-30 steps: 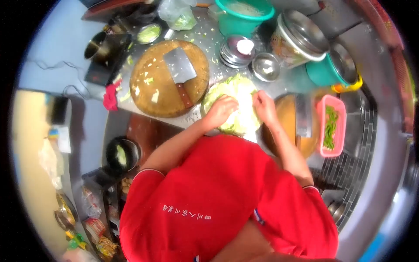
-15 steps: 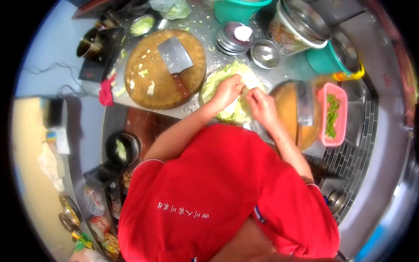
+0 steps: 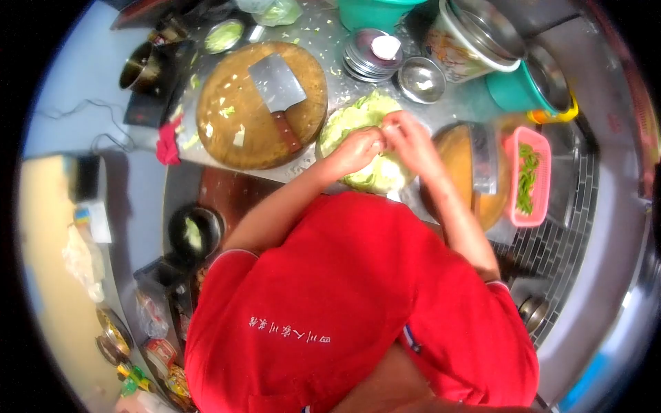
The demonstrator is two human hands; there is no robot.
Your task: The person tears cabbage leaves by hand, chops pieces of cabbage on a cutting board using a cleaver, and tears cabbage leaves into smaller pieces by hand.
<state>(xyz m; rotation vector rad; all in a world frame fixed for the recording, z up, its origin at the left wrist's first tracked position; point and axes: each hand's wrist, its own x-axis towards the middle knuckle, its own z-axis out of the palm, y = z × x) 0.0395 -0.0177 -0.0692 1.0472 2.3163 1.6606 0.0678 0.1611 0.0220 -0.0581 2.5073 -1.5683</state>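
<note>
Pale green cabbage leaves (image 3: 379, 173) lie heaped in front of my chest, with both hands over them. My left hand (image 3: 358, 151) has its fingers curled, and the fingertips meet those of my right hand (image 3: 407, 140). Both hands look pinched on something too small to make out. Left of the heap, a cleaver (image 3: 278, 86) rests on a round wooden board (image 3: 227, 141) with some cabbage scraps. A second knife (image 3: 484, 162) lies on another board (image 3: 454, 155) at the right.
Stacked metal lids (image 3: 365, 62) and a steel bowl (image 3: 421, 79) stand beyond the heap. A pink basket (image 3: 542, 175) of green vegetables sits at the right, near a teal bucket (image 3: 509, 89). A red cloth (image 3: 167, 143) hangs at the counter's left edge.
My hands were apart over the cabbage and have come together; my right hand moved inward and up. The view has shifted slightly, while the knives and boards stay in place.
</note>
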